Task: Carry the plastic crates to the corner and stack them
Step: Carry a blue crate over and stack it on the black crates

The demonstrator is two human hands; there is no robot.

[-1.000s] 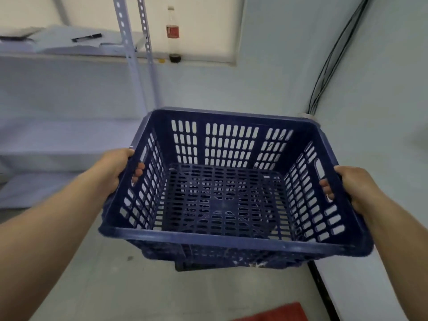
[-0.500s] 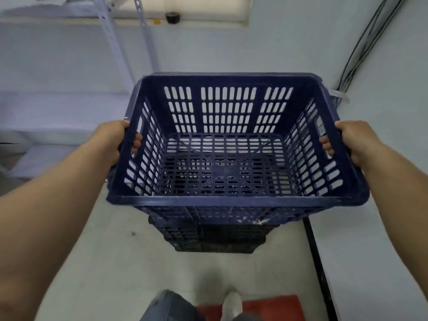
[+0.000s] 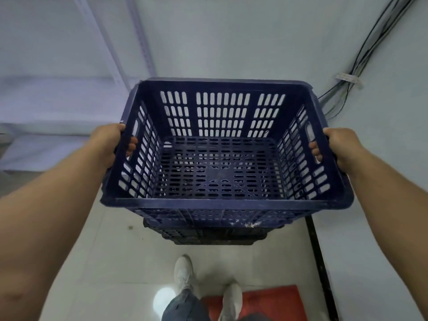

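I hold an empty dark blue slotted plastic crate [image 3: 222, 202] level in front of me, above the floor. My left hand [image 3: 108, 142] grips its left handle slot, fingers curled through to the inside. My right hand [image 3: 335, 147] grips the right handle slot the same way. Directly under the held crate, a darker crate [image 3: 213, 235] sits on the floor in the corner; only its near edge shows below the blue one.
White walls meet in the corner ahead. A metal shelf unit [image 3: 102, 42] stands at the left. Black cables [image 3: 361, 52] run down the right wall. My feet in white shoes [image 3: 183, 272] stand on the tiled floor beside a red mat [image 3: 268, 300].
The view has tilted downward and I have stepped closer to the corner. The crate now hangs over the darker crate on the floor, and my feet have come into view.
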